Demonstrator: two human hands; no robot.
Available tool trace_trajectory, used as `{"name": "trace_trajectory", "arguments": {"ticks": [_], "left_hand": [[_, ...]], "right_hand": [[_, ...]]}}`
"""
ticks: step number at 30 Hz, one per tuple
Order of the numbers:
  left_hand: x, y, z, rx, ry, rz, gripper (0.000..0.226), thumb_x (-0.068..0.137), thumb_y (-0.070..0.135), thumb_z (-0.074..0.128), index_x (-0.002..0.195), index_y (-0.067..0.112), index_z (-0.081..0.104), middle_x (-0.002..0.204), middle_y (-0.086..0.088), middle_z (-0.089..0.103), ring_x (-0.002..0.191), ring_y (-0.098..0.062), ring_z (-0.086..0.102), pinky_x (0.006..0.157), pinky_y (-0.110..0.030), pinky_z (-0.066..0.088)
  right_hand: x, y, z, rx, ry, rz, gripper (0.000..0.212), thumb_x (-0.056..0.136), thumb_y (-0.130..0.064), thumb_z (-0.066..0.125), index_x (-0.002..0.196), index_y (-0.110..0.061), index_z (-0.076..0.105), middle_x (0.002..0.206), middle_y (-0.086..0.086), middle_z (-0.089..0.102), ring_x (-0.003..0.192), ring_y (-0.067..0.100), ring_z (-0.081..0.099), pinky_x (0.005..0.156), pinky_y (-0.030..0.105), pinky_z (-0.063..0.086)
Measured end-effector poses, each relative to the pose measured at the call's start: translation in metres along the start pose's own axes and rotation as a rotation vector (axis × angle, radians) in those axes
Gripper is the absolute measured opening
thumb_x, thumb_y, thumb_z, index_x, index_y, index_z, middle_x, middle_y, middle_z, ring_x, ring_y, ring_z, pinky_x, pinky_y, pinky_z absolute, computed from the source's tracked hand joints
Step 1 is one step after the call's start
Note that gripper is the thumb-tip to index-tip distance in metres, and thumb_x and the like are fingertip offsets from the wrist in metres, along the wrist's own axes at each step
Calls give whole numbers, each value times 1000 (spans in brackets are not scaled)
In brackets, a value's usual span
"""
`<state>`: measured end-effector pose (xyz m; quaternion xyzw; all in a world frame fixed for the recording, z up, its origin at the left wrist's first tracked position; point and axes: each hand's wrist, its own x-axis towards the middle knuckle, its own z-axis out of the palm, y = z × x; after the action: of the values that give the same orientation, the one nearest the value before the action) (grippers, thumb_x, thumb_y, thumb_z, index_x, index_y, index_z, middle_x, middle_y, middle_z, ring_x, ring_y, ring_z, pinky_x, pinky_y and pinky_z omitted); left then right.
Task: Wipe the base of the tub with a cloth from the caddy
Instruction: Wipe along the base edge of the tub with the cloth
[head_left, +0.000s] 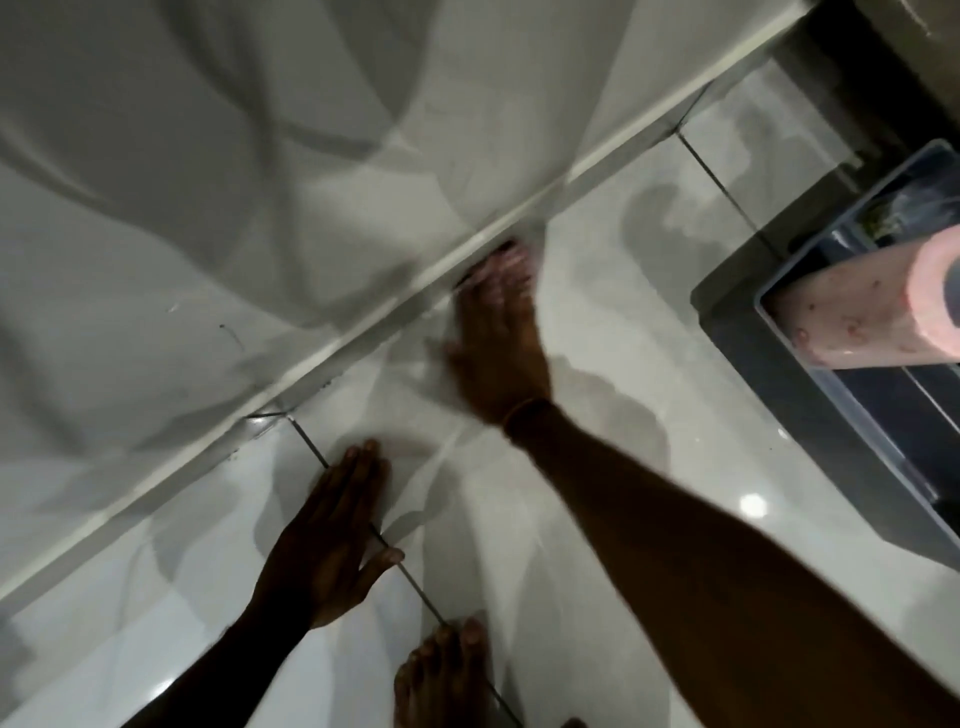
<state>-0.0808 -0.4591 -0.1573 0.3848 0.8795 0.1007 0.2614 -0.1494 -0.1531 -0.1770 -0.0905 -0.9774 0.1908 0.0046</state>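
Note:
The white tub (218, 197) fills the upper left, and its base meets the glossy floor along a pale seam (363, 338) that runs diagonally. My right hand (498, 338) is stretched flat with fingers extended, fingertips touching that seam; it is motion-blurred, with a pale smear at the fingertips, and I see no clear cloth in it. My left hand (332, 535) lies flat and spread on a floor tile nearer to me, holding nothing. At the right edge sits the caddy (774, 291), a grey-blue plastic box. No cloth is plainly visible.
A pink speckled bottle (872, 312) lies across the caddy's top. The caddy rests on a dark slab (727, 317). White tiles (649, 415) with dark grout lines cover the floor. My bare foot (441, 670) stands at the bottom centre. A dark doorway strip (852, 67) is top right.

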Motion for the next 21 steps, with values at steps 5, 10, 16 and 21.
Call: {"name": "trace_trajectory", "arguments": {"ticks": [5, 10, 16, 21], "left_hand": [[-5, 3, -5, 0, -36, -20, 97, 99, 73, 37, 165, 6, 13, 175, -17, 11, 162, -33, 7, 126, -57, 28], [-8, -4, -6, 16, -45, 28, 97, 100, 74, 34, 166, 8, 9, 176, -12, 3, 163, -29, -1, 129, -52, 18], [-16, -10, -2, 83, -45, 47, 96, 100, 75, 30, 165, 8, 12, 173, -18, 13, 160, -37, 10, 130, -43, 8], [-22, -15, 0, 77, -62, 45, 98, 99, 77, 29, 166, 8, 8, 174, -16, 9, 162, -34, 8, 130, -44, 10]], "right_hand": [[-48, -69, 19, 13, -336, -316, 71, 106, -55, 32, 166, -18, 24, 175, 10, 26, 164, 35, 18, 135, 55, 16], [-19, -26, -3, -33, -235, -58, 72, 106, -55, 22, 164, -15, 31, 173, 15, 29, 163, 40, 19, 133, 57, 18], [-46, -84, 18, 35, -390, -351, 71, 105, -53, 25, 165, -15, 30, 172, 14, 33, 161, 38, 25, 131, 58, 22], [-39, -76, 15, -59, -404, -348, 76, 103, -60, 26, 166, -17, 22, 173, 13, 30, 161, 39, 24, 133, 58, 16]]}}
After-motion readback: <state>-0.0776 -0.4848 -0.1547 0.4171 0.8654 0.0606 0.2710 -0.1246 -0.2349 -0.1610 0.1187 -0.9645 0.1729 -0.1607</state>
